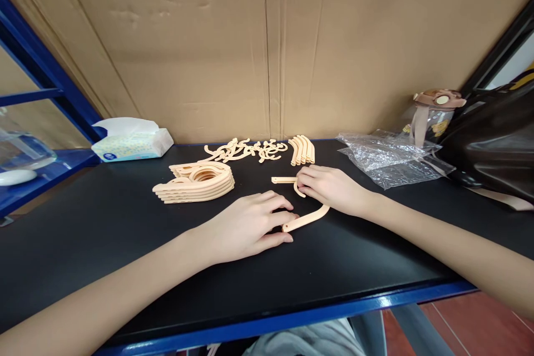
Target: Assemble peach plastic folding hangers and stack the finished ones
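My right hand [327,186] is closed over the joint of a beige plastic folding hanger, where a small curved hook [299,190] sticks out below the fingers. From under that hand one straight hanger arm end [282,180] points left. A curved hanger arm [307,220] runs from beneath the palm toward my left hand [256,225]. The left thumb and fingertips close around this arm's holed end, near the table. How the parts join is hidden under my right hand.
Left of centre lies a stack of folded beige hangers [196,183]. Behind are loose hooks [237,150] and several curved arms [302,150]. A tissue pack [131,142] stands back left; clear plastic bags [387,158], a bottle [434,117] and a dark bag [492,139] are at right.
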Action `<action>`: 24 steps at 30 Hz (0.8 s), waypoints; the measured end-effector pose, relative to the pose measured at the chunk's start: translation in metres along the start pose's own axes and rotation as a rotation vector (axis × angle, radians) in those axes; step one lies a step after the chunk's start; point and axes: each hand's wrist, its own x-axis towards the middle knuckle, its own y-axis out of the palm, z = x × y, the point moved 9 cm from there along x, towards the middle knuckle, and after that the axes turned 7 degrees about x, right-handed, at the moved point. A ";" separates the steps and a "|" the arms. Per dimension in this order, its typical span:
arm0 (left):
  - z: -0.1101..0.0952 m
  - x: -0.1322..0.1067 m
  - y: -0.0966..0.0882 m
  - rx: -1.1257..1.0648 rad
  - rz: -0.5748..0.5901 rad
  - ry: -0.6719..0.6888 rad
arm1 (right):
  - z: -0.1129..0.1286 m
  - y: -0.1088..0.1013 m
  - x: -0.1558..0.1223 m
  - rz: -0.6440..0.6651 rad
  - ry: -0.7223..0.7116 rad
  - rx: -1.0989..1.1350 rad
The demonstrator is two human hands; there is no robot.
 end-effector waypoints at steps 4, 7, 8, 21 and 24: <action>-0.002 -0.001 -0.002 -0.025 0.014 -0.001 | -0.001 0.001 0.000 0.003 0.009 -0.041; -0.002 -0.001 -0.003 -0.027 0.022 0.001 | -0.003 0.002 -0.001 -0.016 0.008 -0.088; -0.002 -0.001 -0.003 -0.023 0.023 0.005 | -0.003 0.002 -0.001 -0.023 0.002 -0.107; -0.003 0.001 -0.002 -0.022 0.028 0.019 | 0.001 0.003 -0.003 -0.043 -0.062 -0.237; -0.003 0.000 -0.003 -0.049 0.002 0.022 | 0.003 0.003 -0.003 -0.036 -0.072 -0.266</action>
